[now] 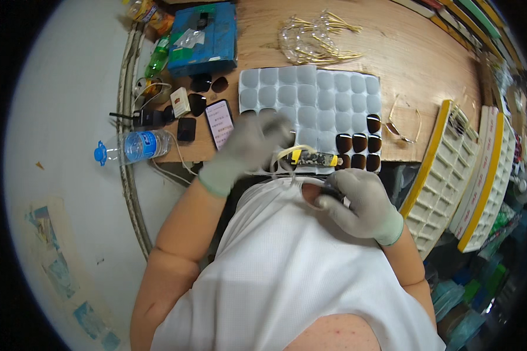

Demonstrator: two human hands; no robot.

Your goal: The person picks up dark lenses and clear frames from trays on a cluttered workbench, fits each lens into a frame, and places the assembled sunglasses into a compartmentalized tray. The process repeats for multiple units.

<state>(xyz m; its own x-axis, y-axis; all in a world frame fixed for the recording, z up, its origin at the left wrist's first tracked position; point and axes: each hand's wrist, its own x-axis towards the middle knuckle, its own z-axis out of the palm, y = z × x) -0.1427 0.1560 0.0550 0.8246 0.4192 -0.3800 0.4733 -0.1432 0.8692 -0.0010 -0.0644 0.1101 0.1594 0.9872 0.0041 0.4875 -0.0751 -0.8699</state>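
Observation:
Close to my chest, my gloved right hand (360, 205) is closed on a pair of sunglasses. A brown lens (311, 193) shows at its fingertips, and a pale gold temple (294, 148) curves up to the left, blurred. My gloved left hand (250, 146) is over the near left part of the lens tray, smeared by motion; whether it grips anything is unclear. The grey tray (307, 96) has rows of rounded pockets, with several brown lenses (359, 142) at its near right. A yellow-and-black tool or tube (315, 158) lies across its near edge, between my hands.
Clear frames with gold temples (319, 41) are heaped at the back; another frame (403, 126) lies right of the tray. To the left are a phone (219, 123), a blue box (205, 41), loose dark lenses (197, 105) and a water bottle (140, 146). Yellow-edged racks (445, 169) stand at right.

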